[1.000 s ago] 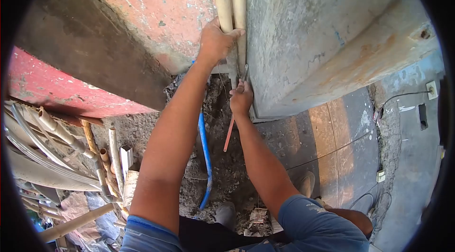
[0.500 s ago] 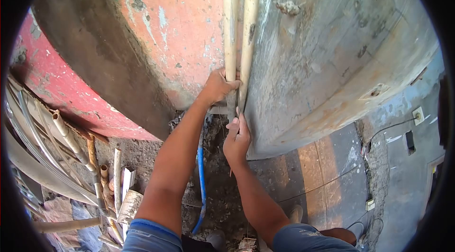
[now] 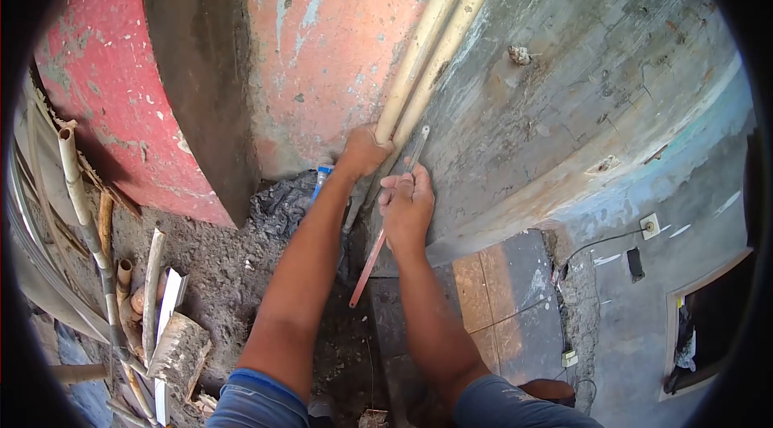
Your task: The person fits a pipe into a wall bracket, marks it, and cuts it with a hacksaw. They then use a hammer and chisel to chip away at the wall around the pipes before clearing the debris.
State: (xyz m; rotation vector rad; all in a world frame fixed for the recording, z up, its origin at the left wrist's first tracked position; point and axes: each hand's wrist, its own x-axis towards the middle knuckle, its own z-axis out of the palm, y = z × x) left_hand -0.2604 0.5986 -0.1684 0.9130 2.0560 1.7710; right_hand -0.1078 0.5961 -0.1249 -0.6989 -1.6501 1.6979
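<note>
Two long cream-coloured pipes run side by side down the corner between a peeling pink wall and a grey concrete wall. Near their lower end, my left hand is closed around the left one. My right hand is just to the right of the pipes, pinching a thin hacksaw blade. The blade slants up to the right, with a hole in its silvery upper end and a reddish lower part. It appears apart from the pipes. Below my left hand, the pipes' lower ends are partly hidden.
A blue tube shows behind my left forearm, beside a crumpled dark plastic sheet. Old pipes and bamboo poles lean at the left. Dark floor tiles lie at the right, near a wall socket.
My right hand has drawn back from the pipes, and the hacksaw blade now shows along its length. The pipes lean further right in view as the camera has turned. My left hand keeps its grip.
</note>
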